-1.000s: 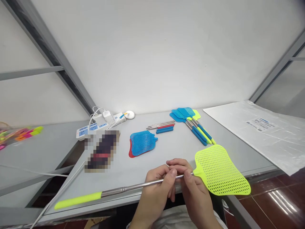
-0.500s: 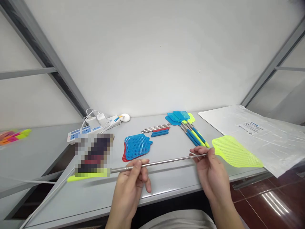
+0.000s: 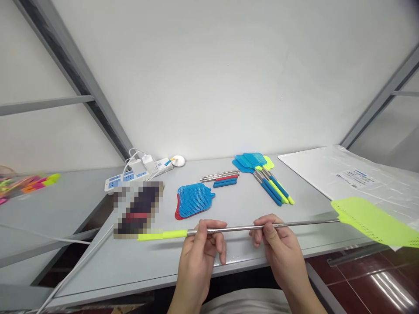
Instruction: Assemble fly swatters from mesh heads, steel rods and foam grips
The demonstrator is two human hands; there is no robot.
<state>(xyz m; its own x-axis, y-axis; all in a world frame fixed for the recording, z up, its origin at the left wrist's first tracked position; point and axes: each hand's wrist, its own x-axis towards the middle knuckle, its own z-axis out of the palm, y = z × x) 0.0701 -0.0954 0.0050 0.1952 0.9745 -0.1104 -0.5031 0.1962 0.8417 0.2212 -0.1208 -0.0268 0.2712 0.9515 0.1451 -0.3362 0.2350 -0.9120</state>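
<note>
A yellow-green fly swatter [image 3: 307,223] with an extended metal telescopic rod lies across both my hands above the table's front part. My left hand [image 3: 201,255] pinches the rod near the yellow grip, thumb on top. Farther right, my right hand [image 3: 278,244] closes thumb and fingers on the middle of the rod. The mesh head points right, over a white package. Behind my left hand lie a blue swatter head [image 3: 194,200] and a red swatter head [image 3: 177,213] partly under it. Metal rods [image 3: 219,175] lie beyond, beside blue grips [image 3: 225,182] and a red one.
Several assembled swatters [image 3: 266,179], blue and yellow, lie fanned out at the back. The white package [image 3: 321,174] covers the table's right side. A power strip [image 3: 126,181] with plugs and cables stands at back left, near a pixelated item [image 3: 140,209]. Colourful items [image 3: 39,183] sit far left.
My right hand has slid left along the rod, away from the swatter head and closer to my left hand. The swatter has shifted right in view, and the camera view has turned slightly.
</note>
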